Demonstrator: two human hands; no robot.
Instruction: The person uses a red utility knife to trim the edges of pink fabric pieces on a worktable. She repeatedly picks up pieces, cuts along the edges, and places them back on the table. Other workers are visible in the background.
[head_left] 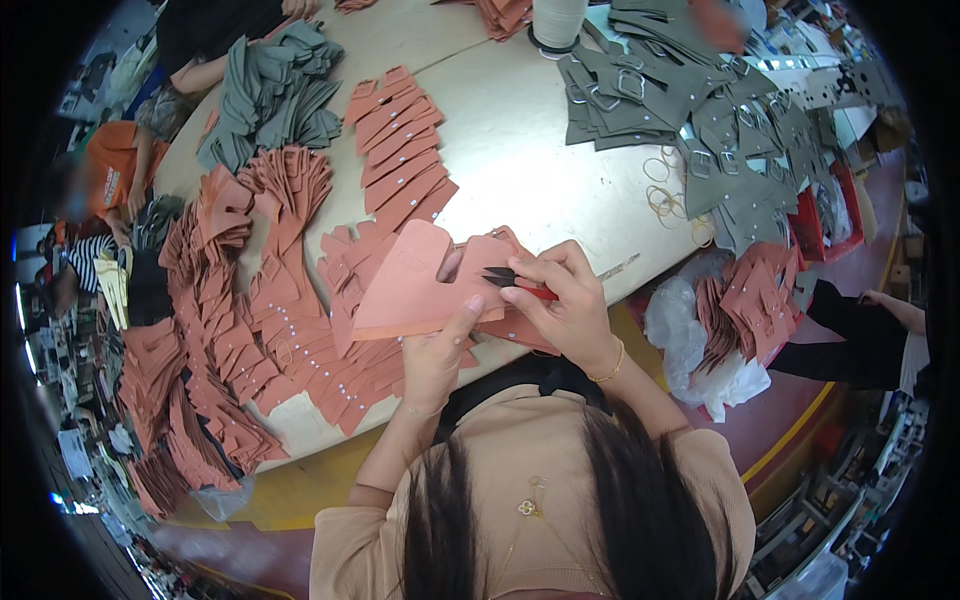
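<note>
My left hand [436, 352] is closed on the lower edge of a coral leather-like piece [395, 285], thumb on top. The piece has a curved slot cut in it and a lighter orange strip along its near edge. Closed round a small pair of thread snips [499, 277], my right hand [572, 300] keeps the dark pointed blades over the right part of the piece. A bit of red handle shows under the fingers. Under and beside the held piece lie more coral pieces [345, 270], partly hidden by it.
Fanned rows of coral pieces [400, 150] cover the table's [510, 150] left side. Grey-green pieces [270, 95] lie at the far left, others with buckles [640, 95] at the far right. Loose rings [665, 200] and a white thread cone [558, 22] are there too. People stand around the table.
</note>
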